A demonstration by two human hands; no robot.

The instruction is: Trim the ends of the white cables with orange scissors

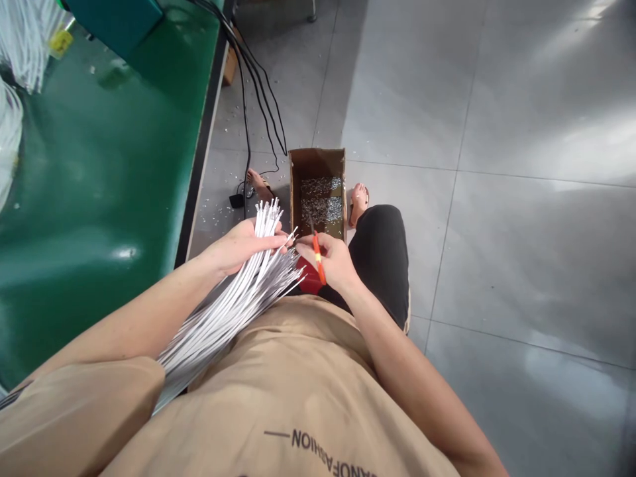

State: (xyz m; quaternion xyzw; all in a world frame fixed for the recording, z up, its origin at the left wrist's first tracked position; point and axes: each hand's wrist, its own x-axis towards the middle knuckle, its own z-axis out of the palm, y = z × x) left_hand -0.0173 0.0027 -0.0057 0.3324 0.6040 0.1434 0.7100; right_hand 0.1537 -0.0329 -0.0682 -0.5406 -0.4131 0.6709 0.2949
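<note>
My left hand [243,246] is closed around part of a thick bundle of white wires [213,324], whose ends stick up past the fingers. The rest of the bundle lies across my lap under the left forearm, its loose ends fanned out below the hand. In my right hand [334,260] is a small hand tool with an orange handle [318,258] and a dark tip pointing away from me. Whether it is snips or pliers I cannot tell. The right fingertips are close to a wire end beside the left fingers.
An open cardboard box [293,192] stands between my feet, with many tiny shiny bits inside. More bits lie scattered on the grey tile floor [521,245]. At the left is a green table [99,232] with white wire bundles [30,40]; black cables [253,73] hang from its edge.
</note>
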